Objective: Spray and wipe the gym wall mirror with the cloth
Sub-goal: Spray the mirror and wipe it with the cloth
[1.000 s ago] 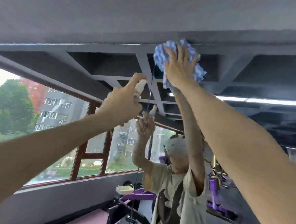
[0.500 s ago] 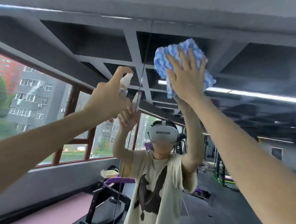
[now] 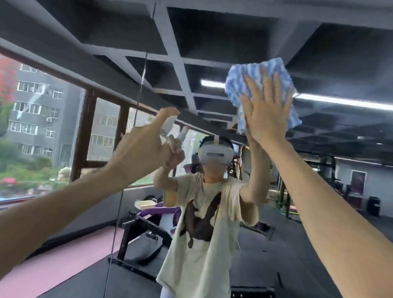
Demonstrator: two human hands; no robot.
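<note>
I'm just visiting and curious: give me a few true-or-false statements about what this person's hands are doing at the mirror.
1. The right hand presses a blue-and-white fluffy cloth against the wall mirror with straight fingers. True.
2. The left hand is empty. False: it grips a small white spray bottle.
3. The cloth is plain red. False: it is blue and white.
4. The cloth sits higher on the mirror than the spray bottle. True.
</note>
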